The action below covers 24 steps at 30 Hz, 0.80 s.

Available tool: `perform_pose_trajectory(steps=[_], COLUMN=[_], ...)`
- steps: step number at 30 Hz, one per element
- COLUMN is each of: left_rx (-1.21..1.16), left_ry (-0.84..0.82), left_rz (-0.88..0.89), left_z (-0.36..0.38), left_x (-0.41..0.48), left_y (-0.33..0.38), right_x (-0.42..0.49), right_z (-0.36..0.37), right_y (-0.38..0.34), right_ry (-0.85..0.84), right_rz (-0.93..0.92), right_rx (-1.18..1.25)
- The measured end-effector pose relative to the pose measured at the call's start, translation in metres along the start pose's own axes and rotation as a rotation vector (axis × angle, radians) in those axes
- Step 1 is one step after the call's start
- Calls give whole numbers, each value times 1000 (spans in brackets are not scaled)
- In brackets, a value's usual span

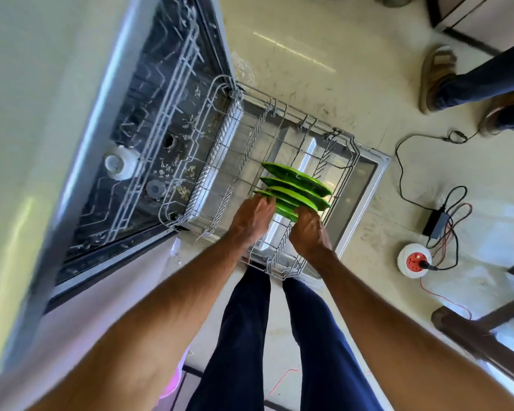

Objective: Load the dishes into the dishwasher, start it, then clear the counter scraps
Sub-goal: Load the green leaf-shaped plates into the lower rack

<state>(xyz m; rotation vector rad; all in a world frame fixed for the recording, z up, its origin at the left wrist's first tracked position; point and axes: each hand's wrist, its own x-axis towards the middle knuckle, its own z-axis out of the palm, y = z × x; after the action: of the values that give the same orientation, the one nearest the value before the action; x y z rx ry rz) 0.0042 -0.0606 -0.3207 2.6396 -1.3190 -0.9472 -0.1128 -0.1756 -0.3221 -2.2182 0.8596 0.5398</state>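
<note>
A pale tiled floor lies under an open dishwasher, whose door is folded down flat. The wire lower rack is drawn out over the door. In its right half, four green plates stand on edge in a close row that runs along the rack, away from the person. Each plate's long line crosses the rack from upper left to lower right.

Both hands are on the nearest plate. The left hand curls its fingers over the left rim, and the right hand grips the right rim.

On the floor to the right lie a black power adapter and a white round socket with looping cables. Another person's shoes stand beyond.
</note>
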Motion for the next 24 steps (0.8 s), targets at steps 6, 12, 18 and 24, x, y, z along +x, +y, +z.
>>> perform_pose_trajectory(steps=[6, 12, 18, 24], left_rx=[-110, -291, -625, -690], left_ry=[-85, -46, 206, 723], left_rz=[-232, -523, -799, -1020], left_z=[-36, -84, -119, -114], left_x=[-110, -241, -369, -472], left_y=[11, 46, 111, 138], right_x=[-72, -151, -249, -321], right_z=[-38, -77, -104, -108], right_y=[-61, -111, -167, -229], right_ry=[-177, -266, -380, -478], right_rz=[37, -59, -307, -557], right_rx=[-26, -34, -116, -186])
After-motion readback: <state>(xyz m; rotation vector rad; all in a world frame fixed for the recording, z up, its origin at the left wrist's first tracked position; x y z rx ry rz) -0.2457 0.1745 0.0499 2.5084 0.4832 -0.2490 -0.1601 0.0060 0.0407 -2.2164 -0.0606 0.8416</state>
